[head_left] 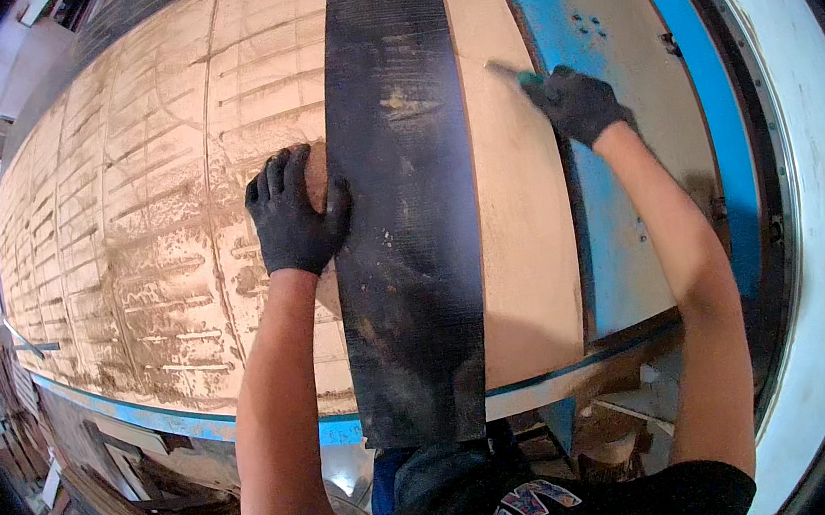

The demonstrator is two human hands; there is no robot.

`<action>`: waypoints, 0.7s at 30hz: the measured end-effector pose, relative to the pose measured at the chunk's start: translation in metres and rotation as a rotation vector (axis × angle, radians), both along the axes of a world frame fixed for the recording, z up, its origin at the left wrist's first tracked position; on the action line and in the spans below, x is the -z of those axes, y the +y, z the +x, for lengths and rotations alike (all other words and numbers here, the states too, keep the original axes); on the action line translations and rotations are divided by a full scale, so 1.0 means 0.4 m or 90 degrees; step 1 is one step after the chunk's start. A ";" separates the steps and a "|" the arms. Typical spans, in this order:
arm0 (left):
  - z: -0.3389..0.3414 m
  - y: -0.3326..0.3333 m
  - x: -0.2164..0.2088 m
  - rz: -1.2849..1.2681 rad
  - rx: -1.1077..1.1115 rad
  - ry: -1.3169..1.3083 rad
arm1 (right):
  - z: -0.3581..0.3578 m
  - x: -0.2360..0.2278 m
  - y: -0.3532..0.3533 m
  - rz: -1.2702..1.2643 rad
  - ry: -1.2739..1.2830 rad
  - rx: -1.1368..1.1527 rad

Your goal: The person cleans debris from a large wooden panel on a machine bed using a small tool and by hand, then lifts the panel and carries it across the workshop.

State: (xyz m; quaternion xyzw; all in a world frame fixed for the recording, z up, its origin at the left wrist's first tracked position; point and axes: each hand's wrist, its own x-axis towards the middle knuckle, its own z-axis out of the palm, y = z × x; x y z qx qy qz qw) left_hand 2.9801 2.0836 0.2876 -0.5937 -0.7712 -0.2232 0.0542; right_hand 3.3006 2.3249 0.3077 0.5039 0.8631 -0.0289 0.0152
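My left hand (297, 212), in a black glove, lies palm down with its fingers stretched out. It rests on the grooved, dust-streaked tan panel (153, 184), and its thumb touches the left edge of a long black plank (405, 208). A brownish patch shows between thumb and forefinger; what it is I cannot tell. My right hand (579, 104), also gloved in black, is closed round a thin-bladed tool (503, 70) with a bit of green at its grip. The blade points left over the smooth tan strip (524, 246) right of the plank. Most of the handle is hidden.
Beyond the strip, a dark gap borders a tan and blue machine surface (620, 226) with small holes. A blue rail (702, 46) and a pale beam (815, 165) run along the right. The table's blue front edge (179, 423) curves below, above stacked boards (126, 499) at lower left.
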 end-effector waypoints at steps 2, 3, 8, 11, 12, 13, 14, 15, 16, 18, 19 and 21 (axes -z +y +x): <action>-0.001 0.002 0.004 0.006 -0.002 0.012 | -0.008 -0.026 0.030 -0.030 0.015 0.048; -0.003 0.001 0.004 -0.005 -0.007 0.001 | -0.017 -0.036 0.040 -0.061 0.035 0.090; 0.000 -0.001 0.000 0.008 0.015 -0.008 | -0.022 -0.026 -0.038 0.027 0.055 -0.109; 0.002 0.002 -0.008 0.007 0.001 -0.010 | -0.019 -0.061 0.010 -0.070 0.034 0.100; -0.003 0.005 -0.002 0.011 0.003 -0.019 | -0.031 -0.062 -0.001 -0.066 0.035 0.099; -0.006 0.002 0.000 0.011 0.002 -0.027 | -0.043 -0.054 -0.028 -0.075 0.009 0.042; -0.009 0.000 0.000 0.010 -0.002 -0.025 | -0.048 -0.042 -0.054 -0.084 -0.017 -0.016; -0.009 -0.004 0.002 0.009 0.001 -0.014 | -0.048 -0.026 -0.094 0.020 -0.031 -0.120; -0.010 -0.008 0.003 0.008 0.004 -0.002 | -0.047 -0.035 -0.088 0.018 -0.030 -0.121; -0.015 -0.013 0.001 0.004 0.000 0.002 | -0.060 -0.076 -0.061 -0.086 0.016 0.083; 0.004 0.007 -0.004 0.020 0.009 -0.008 | 0.033 -0.028 0.044 -0.045 0.074 0.101; -0.002 0.004 0.009 0.012 0.006 -0.011 | 0.051 -0.025 0.089 -0.076 -0.033 0.236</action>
